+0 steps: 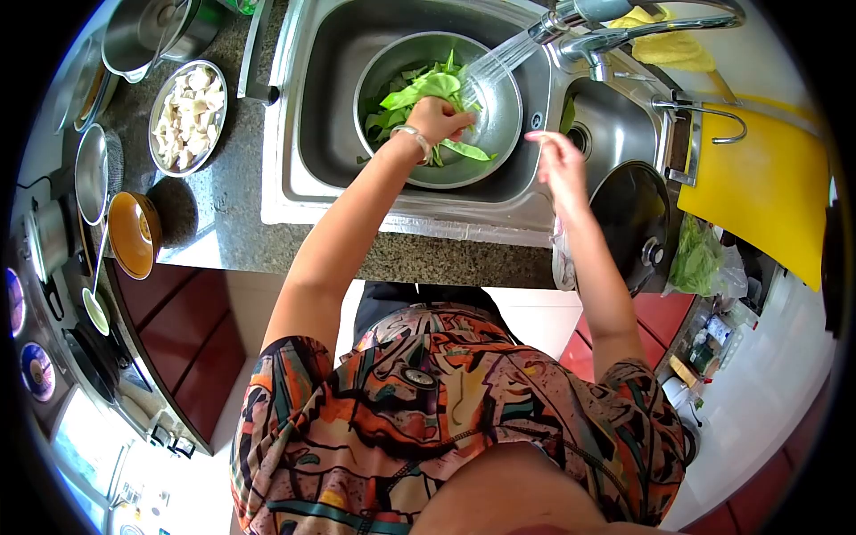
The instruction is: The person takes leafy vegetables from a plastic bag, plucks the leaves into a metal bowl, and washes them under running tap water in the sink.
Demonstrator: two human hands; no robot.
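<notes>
1. Fingers of the left hand [439, 118] close on a bunch of leafy greens [426, 89] in the steel bowl [499, 134], which sits in the sink [308, 134] at twelve o'clock; the right hand [555, 156] hovers loosely open over the sink's front rim at one o'clock, holding nothing.
2. Granite counter [223, 223] spreads toward ten o'clock, carrying a bowl of pale chopped pieces [187, 116] and an orange bowl [134, 234].
3. Yellow cutting board [767, 214] lies at two o'clock, beside a black pan [635, 214].
4. Water from the faucet [580, 18] streams onto the leaves: rinsing looks under way. Turning the greens under the stream seems called for next.
</notes>
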